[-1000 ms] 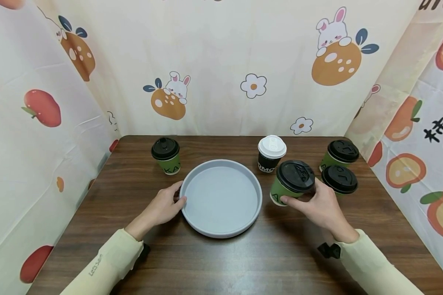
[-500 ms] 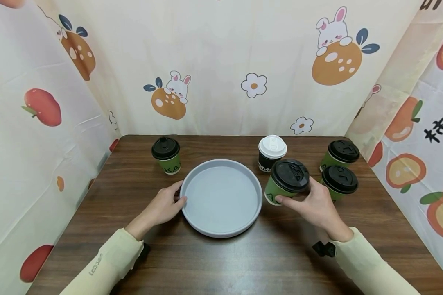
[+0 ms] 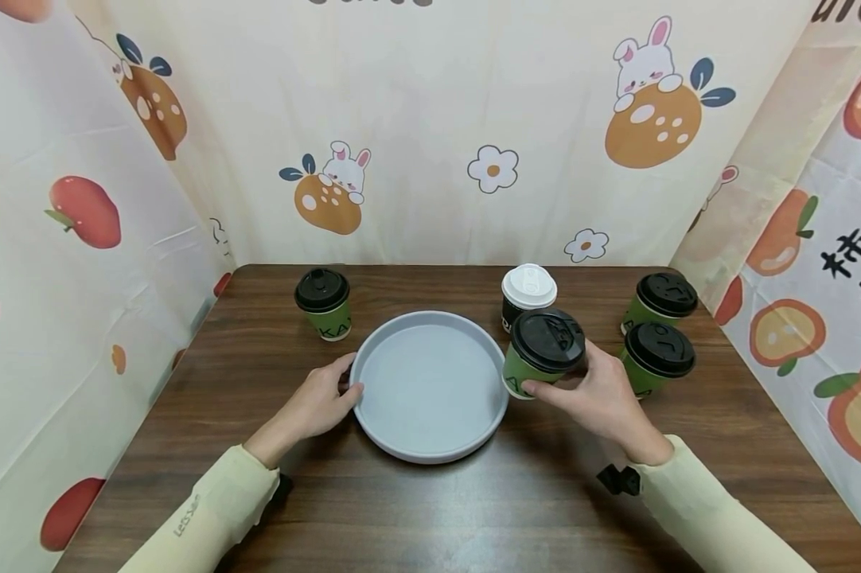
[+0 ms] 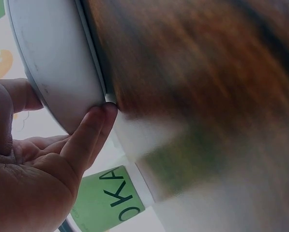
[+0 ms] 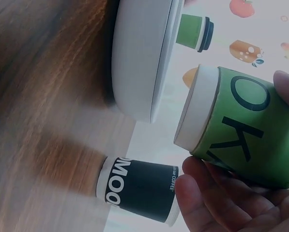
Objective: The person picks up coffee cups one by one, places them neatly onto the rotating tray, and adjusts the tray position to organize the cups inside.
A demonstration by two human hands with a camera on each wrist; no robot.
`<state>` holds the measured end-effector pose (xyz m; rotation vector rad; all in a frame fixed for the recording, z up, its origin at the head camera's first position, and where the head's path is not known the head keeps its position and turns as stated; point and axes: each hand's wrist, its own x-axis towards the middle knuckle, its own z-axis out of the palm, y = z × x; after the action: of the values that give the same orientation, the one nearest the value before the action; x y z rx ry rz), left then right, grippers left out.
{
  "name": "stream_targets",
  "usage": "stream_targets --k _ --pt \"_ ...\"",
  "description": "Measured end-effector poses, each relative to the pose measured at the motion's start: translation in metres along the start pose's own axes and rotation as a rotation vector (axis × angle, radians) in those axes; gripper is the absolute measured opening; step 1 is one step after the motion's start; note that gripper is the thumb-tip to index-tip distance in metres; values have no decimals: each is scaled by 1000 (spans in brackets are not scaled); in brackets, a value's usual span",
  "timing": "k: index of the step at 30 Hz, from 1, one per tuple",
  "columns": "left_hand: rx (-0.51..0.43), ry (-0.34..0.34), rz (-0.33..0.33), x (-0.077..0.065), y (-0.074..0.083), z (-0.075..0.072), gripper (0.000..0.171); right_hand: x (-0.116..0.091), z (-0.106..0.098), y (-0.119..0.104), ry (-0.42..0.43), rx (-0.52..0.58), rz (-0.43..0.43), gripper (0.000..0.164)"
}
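My left hand [image 3: 321, 399] grips the left rim of a round light-grey tray [image 3: 430, 390], thumb on the rim and fingers against its outer side. In the left wrist view, those fingertips touch the lower edge of the tray wall [image 4: 57, 53]. With my right hand [image 3: 602, 398] I hold a green paper cup [image 3: 534, 374] with a black lid, its base off the table by the tray's right rim. The right wrist view shows the fingers and thumb on either side of this cup [image 5: 250, 130]. The lid is out of that view.
Behind the held cup stands a black cup with a white lid [image 3: 529, 286]. Two green cups with black lids, one farther back [image 3: 665, 296] and one nearer [image 3: 658, 354], stand right of my right hand. Another green cup [image 3: 323, 302] stands back left. Printed cloth surrounds the wooden table [image 3: 430, 517].
My right hand has carried the green cup left, from beside the two right-hand cups to the tray's right rim. My left hand and the tray have stayed put.
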<state>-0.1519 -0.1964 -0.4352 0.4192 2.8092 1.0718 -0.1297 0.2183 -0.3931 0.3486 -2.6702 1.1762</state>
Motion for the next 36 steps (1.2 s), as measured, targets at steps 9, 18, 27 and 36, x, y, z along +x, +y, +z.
stream_targets --k 9,18,27,36 --pt "3 3 11 1 0 0 55 3 6 -6 -3 4 -6 57" --pt "5 -1 8 0 -1 0 54 6 10 -8 -31 30 -9 58" --pt "-3 -8 -1 0 1 0 55 7 15 -11 -48 74 -30 59" --pt "0 -7 2 -1 3 0 54 8 20 -14 -25 54 -56 62"
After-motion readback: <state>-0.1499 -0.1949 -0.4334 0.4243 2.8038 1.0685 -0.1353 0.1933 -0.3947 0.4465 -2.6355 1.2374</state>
